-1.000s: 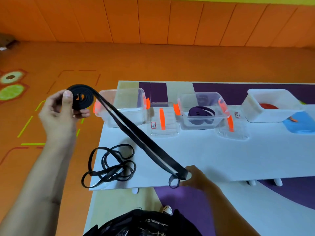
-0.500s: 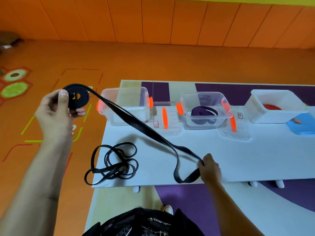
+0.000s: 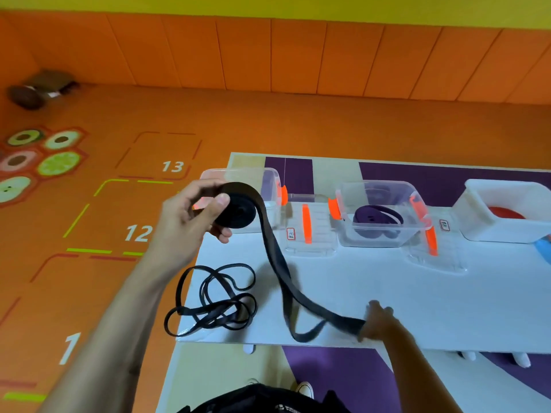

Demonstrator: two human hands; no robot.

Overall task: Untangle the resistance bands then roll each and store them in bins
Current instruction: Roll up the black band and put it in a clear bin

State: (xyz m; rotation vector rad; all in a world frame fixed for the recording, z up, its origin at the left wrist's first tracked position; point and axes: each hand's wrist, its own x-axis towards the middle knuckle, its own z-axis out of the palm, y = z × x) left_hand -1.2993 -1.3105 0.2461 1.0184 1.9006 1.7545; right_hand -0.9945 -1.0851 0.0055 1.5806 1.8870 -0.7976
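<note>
Left hand (image 3: 190, 216): your thumb and fingers pinch the rolled end of the band (image 3: 270, 248), raised in front of the left bin (image 3: 268, 180).
Right hand (image 3: 377, 321): your fingers curl round the band's loose end at the near edge of the table (image 3: 387, 287).
Band: slack between your hands.
Tangle (image 3: 217, 299): thin black loops at the table's left corner.

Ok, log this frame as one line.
step: rolling wide black band | left hand: grips the coil | right hand: holds loose tail on table | thin black bands: tangled, untouched

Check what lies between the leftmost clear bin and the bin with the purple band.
A clear lid with an orange latch, flat on the table; head view.
</note>
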